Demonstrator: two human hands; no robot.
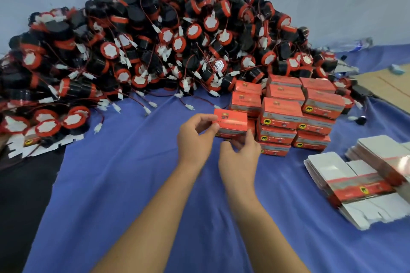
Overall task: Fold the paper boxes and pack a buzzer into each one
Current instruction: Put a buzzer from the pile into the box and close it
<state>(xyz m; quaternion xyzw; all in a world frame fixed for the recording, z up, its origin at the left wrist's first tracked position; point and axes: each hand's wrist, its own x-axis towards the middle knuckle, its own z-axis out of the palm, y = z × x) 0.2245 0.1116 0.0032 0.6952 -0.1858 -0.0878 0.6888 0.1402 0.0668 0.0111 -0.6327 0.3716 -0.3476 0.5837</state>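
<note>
Grips the small orange-red paper box [231,121], long axis crosswise, with left hand [195,137] and right hand [239,157], just left of the stack of packed boxes [295,117].

Lower edge of box [230,121] behind right hand [240,155]; print illegible.

Bare blue cloth [133,195] in the near middle and near left lies free. A heap of black-and-red round buzzers [155,40] walls off the far side. Stacked red paper boxes [281,115] stand right of centre, the left hand [195,137] and right hand [239,153] holding a single red paper box [230,121] just beside them; flat white-and-red box blanks [355,186] fill the near right.
</note>
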